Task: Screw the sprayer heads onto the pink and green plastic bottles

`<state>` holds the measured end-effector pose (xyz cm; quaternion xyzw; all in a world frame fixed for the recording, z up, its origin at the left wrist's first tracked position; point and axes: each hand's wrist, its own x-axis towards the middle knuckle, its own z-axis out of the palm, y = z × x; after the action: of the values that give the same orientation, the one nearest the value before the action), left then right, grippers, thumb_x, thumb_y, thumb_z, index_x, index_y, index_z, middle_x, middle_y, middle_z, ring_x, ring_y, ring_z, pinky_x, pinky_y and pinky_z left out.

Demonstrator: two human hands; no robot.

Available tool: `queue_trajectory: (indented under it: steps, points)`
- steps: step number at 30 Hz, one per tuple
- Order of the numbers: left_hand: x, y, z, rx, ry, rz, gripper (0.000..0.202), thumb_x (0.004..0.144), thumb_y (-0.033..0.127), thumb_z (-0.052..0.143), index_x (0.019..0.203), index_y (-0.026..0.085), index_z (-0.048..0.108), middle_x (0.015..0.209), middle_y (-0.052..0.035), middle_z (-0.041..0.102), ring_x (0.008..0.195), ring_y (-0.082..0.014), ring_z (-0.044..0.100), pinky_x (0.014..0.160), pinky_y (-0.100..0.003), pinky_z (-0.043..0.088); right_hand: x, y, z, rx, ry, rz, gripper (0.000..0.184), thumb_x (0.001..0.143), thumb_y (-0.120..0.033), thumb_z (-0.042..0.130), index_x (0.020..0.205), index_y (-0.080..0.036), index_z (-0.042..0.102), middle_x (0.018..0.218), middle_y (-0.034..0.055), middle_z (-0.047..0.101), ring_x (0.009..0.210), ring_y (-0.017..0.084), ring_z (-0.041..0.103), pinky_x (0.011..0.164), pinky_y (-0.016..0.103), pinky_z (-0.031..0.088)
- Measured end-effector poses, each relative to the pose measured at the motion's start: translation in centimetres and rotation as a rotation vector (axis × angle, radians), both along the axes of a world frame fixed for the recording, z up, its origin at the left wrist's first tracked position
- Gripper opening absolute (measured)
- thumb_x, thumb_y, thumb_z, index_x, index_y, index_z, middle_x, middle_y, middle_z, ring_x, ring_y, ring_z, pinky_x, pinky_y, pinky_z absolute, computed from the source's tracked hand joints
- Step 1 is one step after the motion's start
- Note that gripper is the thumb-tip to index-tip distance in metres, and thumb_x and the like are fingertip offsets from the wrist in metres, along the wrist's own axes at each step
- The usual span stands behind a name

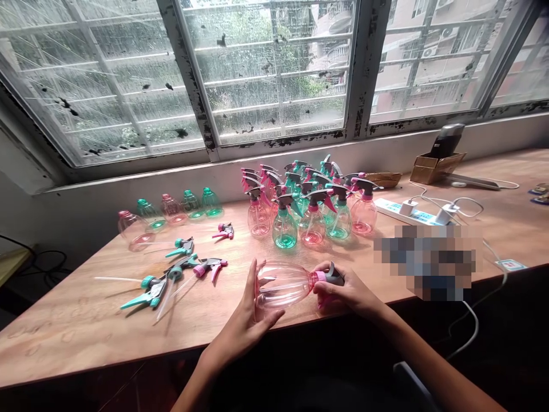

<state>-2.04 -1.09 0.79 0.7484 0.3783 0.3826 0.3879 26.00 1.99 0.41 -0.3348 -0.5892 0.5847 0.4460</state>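
Note:
A clear pink spray bottle (283, 284) lies sideways in the air just above the table's front edge. My left hand (251, 315) cups its base, thumb below and fingers around the far side. My right hand (347, 289) is closed around the grey and pink trigger sprayer (332, 277) at the bottle's neck; its fingers hide part of the trigger. Left of my hands lie several loose trigger sprayers, among them a pink one (210, 266) and a teal one (150, 289) with their tubes stretched out.
Bottles without sprayers, such as a pink one (135, 229) and a green one (210, 203), stand at the back left. Several bottles with sprayers (285, 229) crowd the back middle. To the right are a power strip (405, 212), cables, a small cardboard box (433, 167) and a blurred patch.

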Motion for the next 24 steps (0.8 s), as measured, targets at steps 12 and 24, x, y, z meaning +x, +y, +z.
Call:
queue_trajectory:
  steps: [12, 24]
  points:
    - [-0.2, 0.4, -0.5, 0.030, -0.040, 0.006, 0.088, 0.102, 0.031, 0.058, 0.160, 0.050, -0.005, 0.172, -0.0105, 0.007, 0.149, -0.0343, 0.039, 0.115, -0.054, 0.042, 0.0, 0.1, -0.3, -0.042, 0.029, 0.009, 0.049, 0.079, -0.051, 0.086, 0.103, -0.018, 0.059, 0.072, 0.0023, 0.074, 0.063, 0.021, 0.073, 0.063, 0.033, 0.060]
    - [0.1, 0.1, 0.3, -0.008, -0.032, 0.015, 0.092, 0.098, 0.033, 0.065, 0.161, 0.047, -0.001, 0.172, -0.0087, 0.009, 0.153, -0.0334, 0.029, 0.120, -0.052, 0.037, 0.0, 0.2, -0.3, -0.029, 0.023, 0.012, 0.047, 0.080, -0.050, 0.086, 0.103, -0.017, 0.060, 0.073, 0.0026, 0.075, 0.064, 0.020, 0.073, 0.064, 0.033, 0.060]
